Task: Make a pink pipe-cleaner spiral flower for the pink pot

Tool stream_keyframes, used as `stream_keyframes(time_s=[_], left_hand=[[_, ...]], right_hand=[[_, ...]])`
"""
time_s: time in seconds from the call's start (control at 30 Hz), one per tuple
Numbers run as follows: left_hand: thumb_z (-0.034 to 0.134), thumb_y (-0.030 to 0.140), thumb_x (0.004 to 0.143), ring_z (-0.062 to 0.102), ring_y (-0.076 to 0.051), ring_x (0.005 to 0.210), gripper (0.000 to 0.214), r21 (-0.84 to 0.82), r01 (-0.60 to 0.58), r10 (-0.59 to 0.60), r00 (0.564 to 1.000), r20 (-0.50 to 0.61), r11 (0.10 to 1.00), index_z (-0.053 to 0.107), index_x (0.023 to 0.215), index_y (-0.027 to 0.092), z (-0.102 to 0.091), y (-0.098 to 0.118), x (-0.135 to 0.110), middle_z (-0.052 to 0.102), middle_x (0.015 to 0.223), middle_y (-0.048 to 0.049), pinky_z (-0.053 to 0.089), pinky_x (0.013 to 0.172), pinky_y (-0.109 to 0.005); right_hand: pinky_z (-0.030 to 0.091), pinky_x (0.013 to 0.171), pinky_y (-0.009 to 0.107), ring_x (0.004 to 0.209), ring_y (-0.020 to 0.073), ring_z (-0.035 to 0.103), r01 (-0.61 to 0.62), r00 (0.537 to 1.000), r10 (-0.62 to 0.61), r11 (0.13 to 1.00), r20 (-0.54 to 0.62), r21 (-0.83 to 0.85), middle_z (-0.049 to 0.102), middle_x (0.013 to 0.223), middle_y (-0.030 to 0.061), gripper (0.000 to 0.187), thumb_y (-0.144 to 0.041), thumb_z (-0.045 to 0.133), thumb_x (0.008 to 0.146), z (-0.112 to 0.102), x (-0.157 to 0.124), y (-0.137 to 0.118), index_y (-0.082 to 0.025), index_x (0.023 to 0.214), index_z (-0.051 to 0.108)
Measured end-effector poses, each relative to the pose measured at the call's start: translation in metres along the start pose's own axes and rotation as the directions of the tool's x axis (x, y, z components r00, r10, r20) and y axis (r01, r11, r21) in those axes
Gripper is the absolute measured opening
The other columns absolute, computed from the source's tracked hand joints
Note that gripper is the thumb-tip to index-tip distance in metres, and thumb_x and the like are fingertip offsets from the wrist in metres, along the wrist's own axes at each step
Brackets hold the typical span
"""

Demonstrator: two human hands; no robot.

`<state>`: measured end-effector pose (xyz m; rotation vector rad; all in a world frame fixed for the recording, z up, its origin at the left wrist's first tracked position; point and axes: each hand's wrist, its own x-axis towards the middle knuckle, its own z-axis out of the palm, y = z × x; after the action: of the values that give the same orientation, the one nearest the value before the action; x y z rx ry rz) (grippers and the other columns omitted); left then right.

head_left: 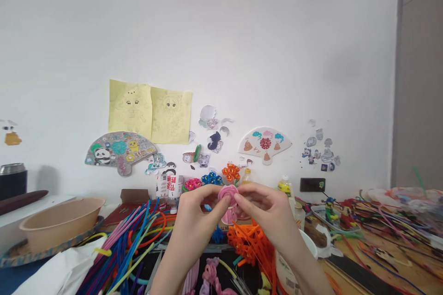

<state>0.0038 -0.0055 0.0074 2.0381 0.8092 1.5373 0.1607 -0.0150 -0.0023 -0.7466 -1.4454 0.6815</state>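
Observation:
Both hands meet in front of me, raised above the cluttered table. Between their fingertips is a pink coiled piece (229,190), which looks like fuzzy craft stem wound into a round top. Pink ridged strands hang below it, partly covered by fingers. My left hand (195,209) pinches it from the left with the thumb across its front. From the right, my right hand (268,205) grips its edge between thumb and fingers. Orange craft-stem shapes (251,242) lie beneath the right hand, and pink twisted pieces (212,276) lie lower, between the forearms.
Bundled coloured craft stems (129,244) lie left, beside a beige basin (62,223) and a white paper or cloth (65,267). Orange flowers (231,172) and bottles stand along the wall. A tray (341,223) and loose stems cover the right side. A white tub (287,269) sits behind my right forearm.

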Motion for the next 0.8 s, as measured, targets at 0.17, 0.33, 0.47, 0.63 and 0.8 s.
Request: stream_keyframes(time_s=[0.17, 0.33, 0.47, 0.63, 0.8], left_hand=[[0.062, 0.037, 0.082, 0.062, -0.018, 0.067, 0.024, 0.003, 0.014, -0.015, 1.0, 0.007, 1.0, 0.071, 0.076, 0.016, 0.001, -0.001, 0.0, 0.071, 0.071, -0.0041, 0.049, 0.063, -0.027], [0.064, 0.039, 0.079, 0.057, -0.017, 0.062, 0.027, -0.018, 0.051, -0.051, 0.999, 0.003, 0.999, 0.069, 0.068, 0.015, 0.001, -0.008, -0.001, 0.065, 0.063, -0.0037, 0.048, 0.06, -0.027], [0.066, 0.04, 0.078, 0.058, -0.018, 0.064, 0.028, -0.059, 0.077, -0.077, 0.997, 0.015, 0.995, 0.07, 0.069, 0.014, -0.001, -0.011, -0.001, 0.067, 0.066, -0.005, 0.048, 0.061, -0.028], [0.067, 0.04, 0.079, 0.06, -0.018, 0.069, 0.028, -0.132, 0.112, -0.105, 0.992, 0.063, 0.985, 0.071, 0.077, 0.013, -0.006, -0.011, 0.001, 0.07, 0.073, -0.006, 0.048, 0.063, -0.027], [0.067, 0.039, 0.08, 0.066, -0.02, 0.077, 0.027, -0.134, 0.102, -0.098, 0.995, 0.031, 0.986, 0.073, 0.09, 0.015, -0.008, -0.01, 0.003, 0.074, 0.08, -0.0054, 0.051, 0.069, -0.026]], right_hand=[[0.054, 0.052, 0.023, 0.054, 0.0145, 0.064, 0.052, 0.998, -0.052, 0.999, 0.036, -0.014, 0.067, 0.062, 0.0007, 0.019, -0.036, 0.073, 0.078, -0.001, 0.001, 0.002, -0.017, 0.078, 0.074], [0.052, 0.05, 0.022, 0.05, 0.0134, 0.061, 0.035, 0.998, -0.036, 0.999, 0.05, 0.022, 0.066, 0.055, 0.0005, 0.022, -0.038, 0.074, 0.077, 0.001, 0.0, 0.003, -0.017, 0.072, 0.073], [0.052, 0.048, 0.022, 0.049, 0.0133, 0.06, 0.039, 0.998, -0.04, 0.999, 0.044, 0.032, 0.065, 0.054, 0.0001, 0.024, -0.039, 0.075, 0.076, 0.005, 0.0, 0.005, -0.017, 0.069, 0.073], [0.05, 0.047, 0.021, 0.048, 0.0132, 0.06, 0.013, 1.0, -0.013, 0.999, 0.011, 0.037, 0.065, 0.053, 0.0003, 0.028, -0.043, 0.075, 0.075, 0.009, 0.002, 0.006, -0.016, 0.069, 0.072], [0.048, 0.047, 0.021, 0.047, 0.0126, 0.06, -0.03, 0.999, 0.03, 0.998, 0.013, 0.057, 0.066, 0.052, 0.0012, 0.03, -0.044, 0.077, 0.074, 0.004, 0.005, 0.006, -0.014, 0.073, 0.071]])
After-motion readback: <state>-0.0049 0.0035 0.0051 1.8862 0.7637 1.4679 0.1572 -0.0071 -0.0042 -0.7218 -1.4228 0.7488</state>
